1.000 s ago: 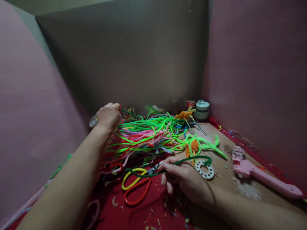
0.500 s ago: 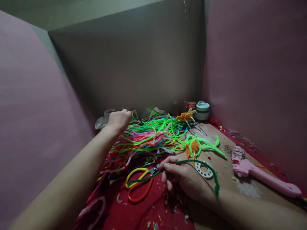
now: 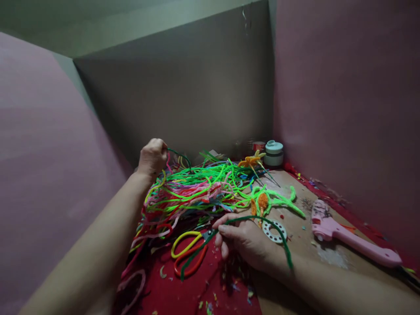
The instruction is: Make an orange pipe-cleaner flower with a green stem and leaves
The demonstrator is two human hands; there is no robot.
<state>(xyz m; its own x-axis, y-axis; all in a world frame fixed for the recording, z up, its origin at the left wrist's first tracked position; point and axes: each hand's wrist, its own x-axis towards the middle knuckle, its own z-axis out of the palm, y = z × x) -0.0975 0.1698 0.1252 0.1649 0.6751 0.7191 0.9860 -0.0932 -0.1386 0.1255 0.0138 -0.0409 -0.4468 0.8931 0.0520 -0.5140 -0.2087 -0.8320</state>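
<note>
My right hand [image 3: 244, 238] is closed on a dark green pipe cleaner [image 3: 277, 225], pinched between thumb and fingers. One end of it arches back over my wrist; the other hangs across the scissors [image 3: 187, 245], which have one yellow and one red handle and lie on the red cloth. My left hand [image 3: 152, 157], farther off at the back left, is closed round another dark green pipe cleaner [image 3: 180, 154], its far end leading into the heap. That heap of pipe cleaners [image 3: 203, 179] is mostly bright green, with pink and red ones beneath.
A pink glue gun [image 3: 354, 240] lies on the brown board at the right. Near it are a white ring with holes [image 3: 268, 232] and a green and orange pipe-cleaner piece [image 3: 263, 200]. Orange flowers [image 3: 251, 161] and a pale green jar [image 3: 274, 153] stand behind. Scraps litter the red cloth [image 3: 183, 297].
My left hand has risen and moved left, drawing a dark green pipe cleaner up from the heap. The pipe cleaner in my right hand has tilted, its near end lower.
</note>
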